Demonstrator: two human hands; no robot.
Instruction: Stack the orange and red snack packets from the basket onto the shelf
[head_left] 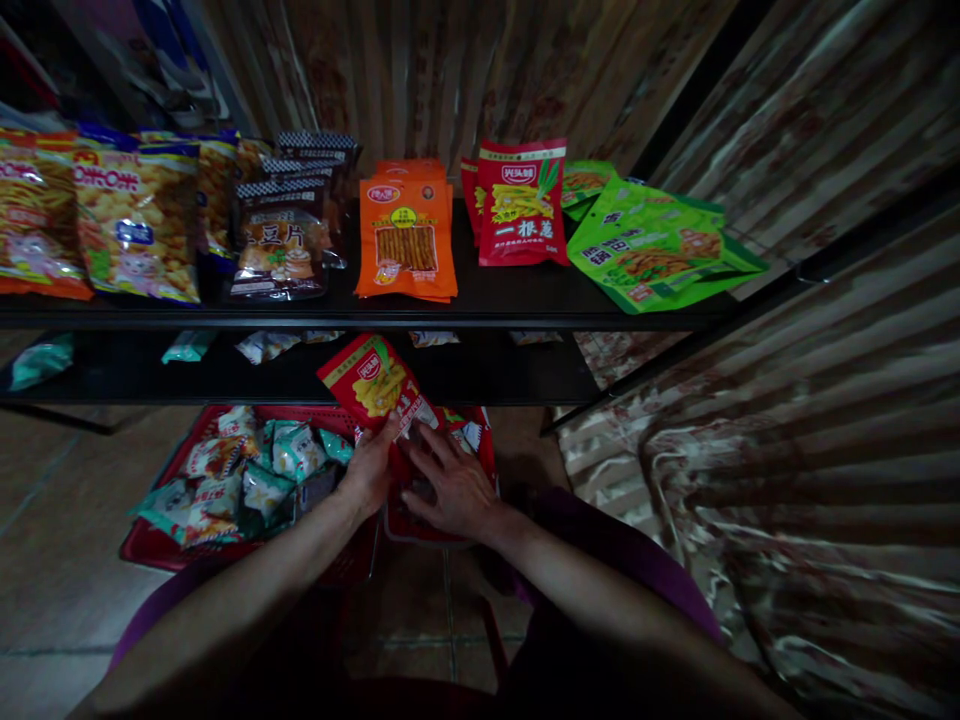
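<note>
In the head view my left hand (372,467) is closed on the lower left edge of a red snack bag (379,378), its thumb across the front. The bag shows yellow strips and tilts to the left, in front of the lower shelf. My right hand (453,487) is beside the bag's bottom, palm down with fingers apart. Its fingertips are at or very near the bag; I cannot tell if they press on it. Below that hand is a red basket (489,455) with packets in it, partly hidden by my hands.
Upper black shelf (525,316) bears yellow puff bags (137,220), dark brown bags (279,240), orange packs (406,240), red bags (523,203) and green packs (652,245). Small packets lie on the lower shelf (480,375). Another red basket (142,548) holds several wrapped snacks. A patterned curtain (795,420) hangs right.
</note>
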